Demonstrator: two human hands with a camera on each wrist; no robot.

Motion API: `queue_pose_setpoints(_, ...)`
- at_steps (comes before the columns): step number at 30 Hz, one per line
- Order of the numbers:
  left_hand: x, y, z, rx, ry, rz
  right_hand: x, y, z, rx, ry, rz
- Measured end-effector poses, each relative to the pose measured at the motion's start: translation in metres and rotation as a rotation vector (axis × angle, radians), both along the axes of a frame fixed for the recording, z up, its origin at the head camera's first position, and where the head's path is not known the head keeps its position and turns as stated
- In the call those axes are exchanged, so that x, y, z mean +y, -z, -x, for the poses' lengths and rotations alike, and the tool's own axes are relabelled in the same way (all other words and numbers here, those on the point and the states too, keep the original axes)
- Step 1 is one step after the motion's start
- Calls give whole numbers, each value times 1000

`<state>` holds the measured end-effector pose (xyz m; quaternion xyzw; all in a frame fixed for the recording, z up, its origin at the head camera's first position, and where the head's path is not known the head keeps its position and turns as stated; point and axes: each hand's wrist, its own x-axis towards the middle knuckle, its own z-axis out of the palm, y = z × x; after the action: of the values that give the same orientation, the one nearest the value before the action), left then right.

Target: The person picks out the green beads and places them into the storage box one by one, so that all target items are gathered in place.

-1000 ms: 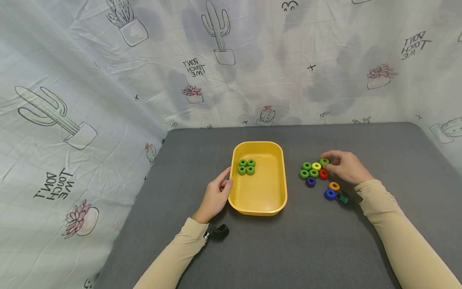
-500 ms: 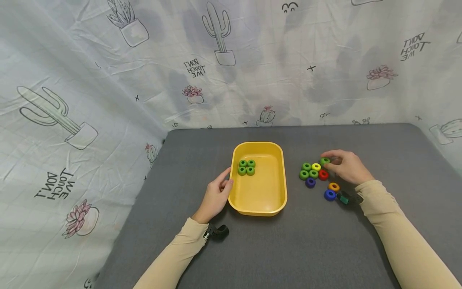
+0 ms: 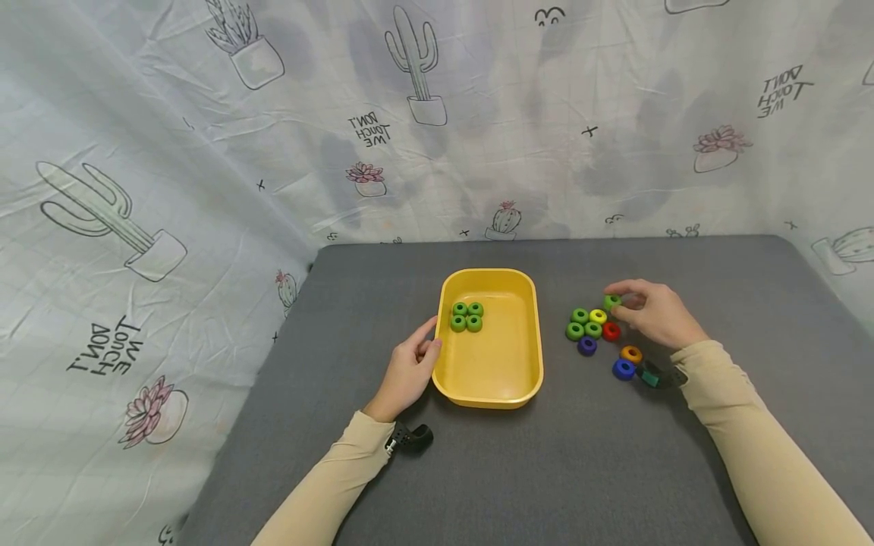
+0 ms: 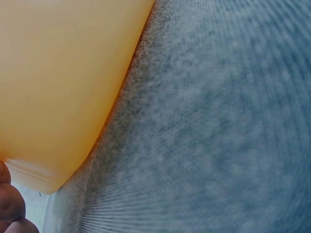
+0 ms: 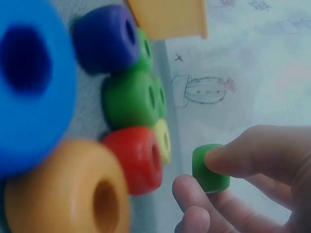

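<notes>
Pinching a green bead (image 5: 211, 180) between thumb and fingers, the right hand (image 3: 661, 315) holds it above the bench (image 3: 546, 470), at 1 to 2 o'clock from a yellow bead (image 3: 598, 321) and 12 o'clock from a red bead (image 5: 131, 158). Near that hand, toward 9 o'clock, 3 more green beads (image 5: 126, 99) crowd in with these, a purple bead (image 5: 104, 41) at the cluster's 6 o'clock side; the group stands between the hand and the yellow tray (image 3: 495, 364). An orange bead (image 5: 63, 187) lies at 5 o'clock from the red, with a blue bead (image 5: 29, 131) just beside it at 7 o'clock. Inside the tray, 4 green beads (image 3: 474, 329) form a block toward 10 o'clock. The left hand (image 3: 403, 377) rests at the rim, on the tray's 8 o'clock side. Cactus-printed cloth (image 3: 519, 152) hangs at 12 o'clock.

The left wrist view catches only some knuckles at its 8 o'clock edge, so I cannot tell whether that hand grips the tray. In the right wrist view, blue is blurred and cut off at 9 o'clock, orange at 6 o'clock. Whether the black wrist strap (image 3: 662, 377) touches blue is unclear.
</notes>
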<state>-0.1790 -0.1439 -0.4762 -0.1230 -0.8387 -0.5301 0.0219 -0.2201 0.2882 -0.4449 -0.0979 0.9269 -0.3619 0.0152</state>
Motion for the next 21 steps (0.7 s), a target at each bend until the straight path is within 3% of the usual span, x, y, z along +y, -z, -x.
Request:
queue_pose_setpoints(3,3,-5,-3,-3,-18,-2,-3,-3,-1,20,-9,3)
queue_pose_setpoints(10,0,1,0,14,0,0,-12,-11,-6,71,-33,13)
queue_pose_setpoints(21,0,-1,-1,0,12,25,-39,-23,-16,133,-73,30)
